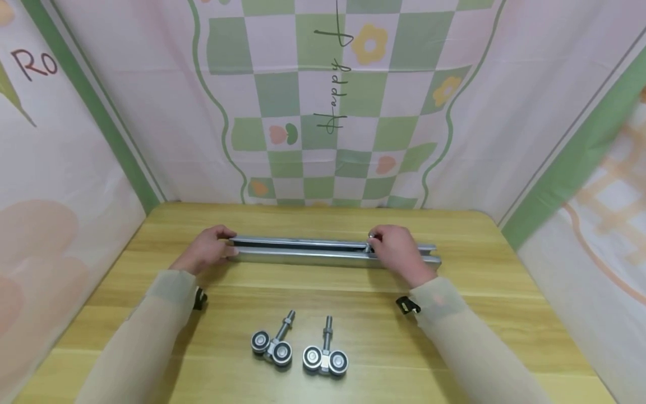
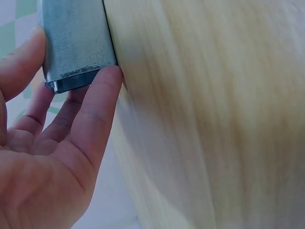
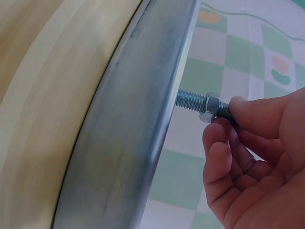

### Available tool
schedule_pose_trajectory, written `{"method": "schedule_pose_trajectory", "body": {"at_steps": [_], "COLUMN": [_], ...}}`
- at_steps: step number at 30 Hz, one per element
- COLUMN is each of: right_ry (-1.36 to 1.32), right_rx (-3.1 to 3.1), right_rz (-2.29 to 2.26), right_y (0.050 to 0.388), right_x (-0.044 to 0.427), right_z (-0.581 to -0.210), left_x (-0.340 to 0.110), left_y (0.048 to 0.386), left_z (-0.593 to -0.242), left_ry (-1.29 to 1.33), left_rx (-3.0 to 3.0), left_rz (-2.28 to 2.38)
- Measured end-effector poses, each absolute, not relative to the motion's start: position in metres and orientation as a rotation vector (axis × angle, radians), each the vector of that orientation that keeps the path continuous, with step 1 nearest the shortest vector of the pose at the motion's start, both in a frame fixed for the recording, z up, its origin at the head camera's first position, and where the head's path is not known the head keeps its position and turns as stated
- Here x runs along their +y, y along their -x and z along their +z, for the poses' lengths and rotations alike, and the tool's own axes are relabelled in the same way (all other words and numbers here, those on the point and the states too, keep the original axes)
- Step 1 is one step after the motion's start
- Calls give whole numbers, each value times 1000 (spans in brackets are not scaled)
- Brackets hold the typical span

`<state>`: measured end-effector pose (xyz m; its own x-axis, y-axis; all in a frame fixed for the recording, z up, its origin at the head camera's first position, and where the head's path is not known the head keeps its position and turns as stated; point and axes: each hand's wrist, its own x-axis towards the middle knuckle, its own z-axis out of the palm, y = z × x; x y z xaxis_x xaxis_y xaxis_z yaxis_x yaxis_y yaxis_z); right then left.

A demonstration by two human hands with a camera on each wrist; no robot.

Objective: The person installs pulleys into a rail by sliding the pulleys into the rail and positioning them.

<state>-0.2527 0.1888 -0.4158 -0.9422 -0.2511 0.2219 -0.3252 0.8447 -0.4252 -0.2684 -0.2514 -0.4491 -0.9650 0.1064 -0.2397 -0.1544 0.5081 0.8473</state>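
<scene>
A metal rail with a slot along its top lies across the table. My left hand grips its left end, thumb on one side and fingers on the other, as the left wrist view shows at the rail's end. Out of the slot, towards the right, a threaded bolt with a nut sticks up. My right hand pinches the bolt's tip between thumb and fingers; in the head view this hand is above the rail's right part. Whatever the bolt joins inside the rail is hidden.
Two roller trolleys with bolts lie on the table nearer me, one at the left and one beside it. Printed cloth hangs behind the table and at both sides.
</scene>
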Motion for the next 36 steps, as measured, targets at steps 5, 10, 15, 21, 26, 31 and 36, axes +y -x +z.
{"method": "schedule_pose_trajectory", "body": {"at_steps": [5, 10, 15, 21, 26, 31, 36], "right_ry": [-472, -477, -501, -586, -589, -597, -613], "right_rx": [-2856, -2869, -2874, -2858, -2881, -2884, -2865], "right_rz": [681, 692, 695, 624, 605, 603, 610], "right_y": [255, 255, 256, 261, 263, 264, 265], "right_x": [176, 166, 158, 147, 137, 131, 125], "right_z": [-414, -413, -412, -412, -412, -412, -414], "left_x": [-251, -250, -250, -250, -250, -251, -251], "left_y": [268, 266, 267, 267, 267, 268, 269], "left_z": [-447, -445, -446, -447, -448, -448, -448], "left_ry": [42, 55, 53, 69, 68, 75, 66], "left_rx": [2499, 2504, 2515, 2537, 2515, 2519, 2521], "left_rz": [1434, 1426, 1408, 1372, 1392, 1389, 1389]}}
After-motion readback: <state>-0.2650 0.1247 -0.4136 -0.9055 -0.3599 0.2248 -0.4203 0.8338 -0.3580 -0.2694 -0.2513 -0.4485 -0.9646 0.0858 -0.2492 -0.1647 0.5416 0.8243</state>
